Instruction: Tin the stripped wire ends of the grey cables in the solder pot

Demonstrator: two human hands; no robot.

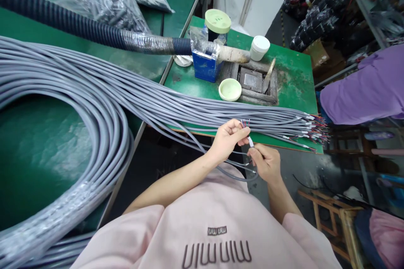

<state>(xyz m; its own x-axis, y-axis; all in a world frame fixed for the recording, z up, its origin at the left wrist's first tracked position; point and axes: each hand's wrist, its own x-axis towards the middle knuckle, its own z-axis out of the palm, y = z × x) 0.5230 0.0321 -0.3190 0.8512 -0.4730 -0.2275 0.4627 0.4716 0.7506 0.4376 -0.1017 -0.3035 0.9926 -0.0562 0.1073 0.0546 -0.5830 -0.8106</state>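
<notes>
My left hand (232, 138) pinches the fanned, thin coloured wires (245, 123) at the end of a grey cable. Just below, my right hand (265, 160) grips that same cable close to its white wrapped section (250, 141). The cable loops down in front of my shirt. Behind my hands a thick bundle of grey cables (189, 107) runs along the green bench, and its stripped ends (315, 128) show red and dark wires at the right. A few loose grey cables hang beneath my left wrist.
A solder pot (252, 80) with a scraper (269, 76) sits in the bench beyond the bundle. Around it are a light green lid (230, 89), a white tub (259, 47), a blue box (205, 66) and a ribbed hose (94, 29). Another person's purple sleeve (362, 86) is at right.
</notes>
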